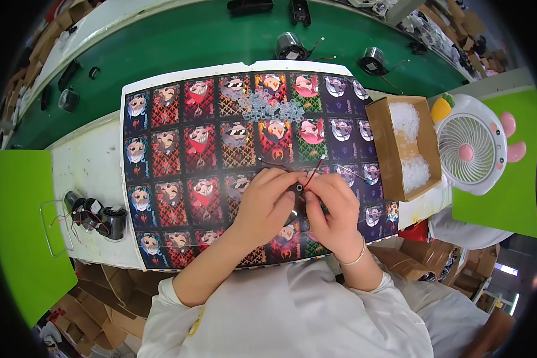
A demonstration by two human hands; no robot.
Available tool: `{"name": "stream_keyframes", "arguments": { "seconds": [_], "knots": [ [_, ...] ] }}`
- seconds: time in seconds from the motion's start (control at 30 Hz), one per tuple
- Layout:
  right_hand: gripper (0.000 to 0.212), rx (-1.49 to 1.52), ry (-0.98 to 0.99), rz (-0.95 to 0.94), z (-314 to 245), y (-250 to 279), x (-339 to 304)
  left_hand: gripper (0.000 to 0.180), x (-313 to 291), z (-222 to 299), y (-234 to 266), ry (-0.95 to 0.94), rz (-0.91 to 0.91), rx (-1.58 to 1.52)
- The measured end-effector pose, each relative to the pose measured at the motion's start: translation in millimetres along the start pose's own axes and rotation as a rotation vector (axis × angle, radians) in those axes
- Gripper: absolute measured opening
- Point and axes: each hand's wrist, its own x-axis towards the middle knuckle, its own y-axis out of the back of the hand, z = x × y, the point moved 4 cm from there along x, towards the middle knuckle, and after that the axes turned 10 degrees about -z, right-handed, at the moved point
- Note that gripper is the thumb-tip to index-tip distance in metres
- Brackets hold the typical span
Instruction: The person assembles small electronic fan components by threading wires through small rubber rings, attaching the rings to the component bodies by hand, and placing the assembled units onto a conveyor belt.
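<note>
Both hands (pixel 298 203) clasp motor (pixel 298 192) — between fingertips

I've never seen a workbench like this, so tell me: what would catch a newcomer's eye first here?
Probably the bright mat of cartoon portrait cards covering the white bench. At its near middle, the left hand and right hand meet around a small dark part with thin red and black wires. To the right stand a cardboard box of white bits and a white desk fan.

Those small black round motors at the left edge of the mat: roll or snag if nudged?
The black round motors look cylindrical, so one knocked onto its side may roll. Their thin red and black wires look tangled together, so pulling one probably drags its neighbours. They look compact, likely dense for their size.
</note>
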Motion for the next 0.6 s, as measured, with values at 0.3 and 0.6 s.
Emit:
{"name": "stream_keyframes", "arguments": {
  "seconds": [0.3, 0.6],
  "knots": [
    [0.027, -0.163, -0.079, -0.072, 20.3, 22.6, 0.7, 0.032, 0.8, -1.4, -2.4, 0.017, -0.001, 0.033],
    [0.012, 0.014, -0.186, -0.295, 22.9, 22.2, -13.3, 0.040, 0.6, -1.7, -3.6, 0.059, 0.022, 0.051]
  ]
}}
